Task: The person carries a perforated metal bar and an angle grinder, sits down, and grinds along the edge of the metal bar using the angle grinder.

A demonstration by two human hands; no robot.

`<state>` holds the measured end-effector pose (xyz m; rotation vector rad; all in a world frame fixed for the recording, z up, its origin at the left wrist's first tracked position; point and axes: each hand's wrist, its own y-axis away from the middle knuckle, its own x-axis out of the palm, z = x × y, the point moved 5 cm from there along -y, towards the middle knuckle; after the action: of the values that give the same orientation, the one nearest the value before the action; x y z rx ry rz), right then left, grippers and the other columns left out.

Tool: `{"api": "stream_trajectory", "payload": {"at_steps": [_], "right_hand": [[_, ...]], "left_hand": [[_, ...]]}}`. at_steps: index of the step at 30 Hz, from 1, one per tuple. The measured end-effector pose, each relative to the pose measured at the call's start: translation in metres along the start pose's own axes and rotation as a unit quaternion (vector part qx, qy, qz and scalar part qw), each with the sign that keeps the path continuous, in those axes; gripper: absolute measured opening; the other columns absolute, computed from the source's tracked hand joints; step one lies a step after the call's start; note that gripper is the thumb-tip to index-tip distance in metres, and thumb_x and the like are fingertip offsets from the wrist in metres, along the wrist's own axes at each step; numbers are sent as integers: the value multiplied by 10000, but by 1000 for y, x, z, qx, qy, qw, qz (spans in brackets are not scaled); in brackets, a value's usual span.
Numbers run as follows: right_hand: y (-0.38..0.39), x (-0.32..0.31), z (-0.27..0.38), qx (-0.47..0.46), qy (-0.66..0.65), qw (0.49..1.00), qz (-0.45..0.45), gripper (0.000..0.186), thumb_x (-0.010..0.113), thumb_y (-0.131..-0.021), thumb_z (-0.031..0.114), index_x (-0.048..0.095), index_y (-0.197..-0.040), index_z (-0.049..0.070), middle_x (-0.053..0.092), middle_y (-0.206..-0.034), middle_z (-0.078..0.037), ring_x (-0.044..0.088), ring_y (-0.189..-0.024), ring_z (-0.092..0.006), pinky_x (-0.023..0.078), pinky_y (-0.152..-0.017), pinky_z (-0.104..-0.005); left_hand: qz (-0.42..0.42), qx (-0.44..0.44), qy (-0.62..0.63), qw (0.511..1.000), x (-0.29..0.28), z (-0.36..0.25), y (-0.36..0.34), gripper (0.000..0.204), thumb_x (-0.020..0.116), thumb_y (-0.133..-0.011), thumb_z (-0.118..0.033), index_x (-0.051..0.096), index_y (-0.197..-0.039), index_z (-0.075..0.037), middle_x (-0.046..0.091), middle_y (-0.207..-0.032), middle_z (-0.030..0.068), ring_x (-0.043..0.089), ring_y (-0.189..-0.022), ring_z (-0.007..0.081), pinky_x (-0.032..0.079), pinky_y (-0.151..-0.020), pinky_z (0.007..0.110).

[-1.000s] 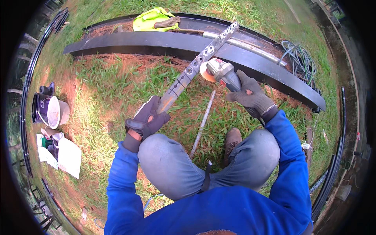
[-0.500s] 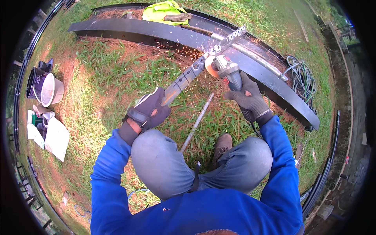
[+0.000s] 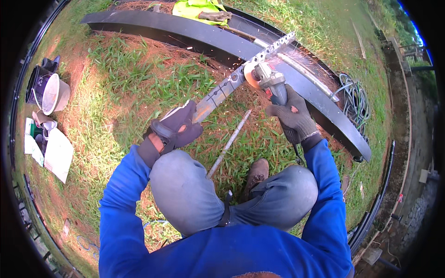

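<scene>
My gloved left hand (image 3: 178, 127) grips the near end of a flat steel bar (image 3: 218, 96), rusty by the hand and marked with dark lines. Its far part has a row of holes and rests across a dark steel beam (image 3: 194, 39). In my gloved right hand (image 3: 295, 116) is an angle grinder (image 3: 271, 79), my fingers wrapped round its body. The orange-edged disc meets the bar near the holes, and sparks scatter around it. A thin metal pipe (image 3: 230, 142) lies in the grass between my hands, touching neither.
Across the beams lie a yellow-green vest (image 3: 192, 8), a grey glove (image 3: 215, 17) and a light pipe (image 3: 308, 76). Coiled cables (image 3: 354, 102) sit at the right. On the left stand a white bucket (image 3: 56, 95), a dark bucket (image 3: 39, 83) and a pale board (image 3: 59, 155).
The grinder's disc still works on the bar at nearly the same spot, with fewer sparks over the beam. My view has shifted slightly, moving the surroundings a little left at both sides.
</scene>
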<state>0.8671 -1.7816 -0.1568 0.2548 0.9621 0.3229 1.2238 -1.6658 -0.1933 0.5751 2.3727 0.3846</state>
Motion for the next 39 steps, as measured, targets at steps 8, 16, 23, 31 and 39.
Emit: {"api": "stream_trajectory", "payload": {"at_steps": [8, 16, 23, 31, 39], "right_hand": [[4, -7, 15, 2, 5, 1000, 6, 924, 1015, -752, 337, 641, -1541, 35, 829, -1274, -192, 800, -1137, -298, 629, -986, -430], [5, -9, 13, -2, -21, 1000, -3, 716, 960, -828, 206, 677, -1462, 33, 808, -1232, -123, 733, -1073, -205, 617, -960, -404], [-3, -10, 0, 10, -11, 1000, 5, 828, 989, -778, 277, 683, -1507, 31, 838, -1240, -154, 794, -1096, -226, 628, -993, -396], [6, -5, 7, 4, -85, 995, 46, 814, 941, -814, 140, 657, -1567, 20, 779, -1289, -57, 706, -1091, -162, 608, -968, -363], [-3, -4, -12, -20, -66, 997, 41, 803, 970, -803, 219, 663, -1520, 29, 808, -1262, -118, 758, -1097, -223, 617, -970, -399]], "left_hand": [[4, -2, 9, 1000, 1, -6, 3, 573, 738, -1012, -425, 508, -1315, 4, 590, -899, 187, 616, -811, 352, 484, -734, 530], [-2, -4, 5, 1000, 3, 0, -1, 523, 762, -1001, -387, 498, -1247, -8, 607, -909, 200, 624, -803, 366, 502, -731, 524], [-11, 17, 7, 1000, 7, -4, -3, 518, 752, -1004, -391, 503, -1246, -7, 612, -908, 199, 630, -805, 357, 503, -729, 529], [3, -3, 21, 1000, 4, 0, 5, 533, 746, -1012, -426, 516, -1238, -2, 598, -945, 167, 627, -874, 325, 507, -773, 491], [59, -52, 2, 997, -2, -9, 0, 784, 753, -1021, -411, 483, -1534, 116, 715, -1157, 294, 743, -1064, 445, 584, -903, 527]]}}
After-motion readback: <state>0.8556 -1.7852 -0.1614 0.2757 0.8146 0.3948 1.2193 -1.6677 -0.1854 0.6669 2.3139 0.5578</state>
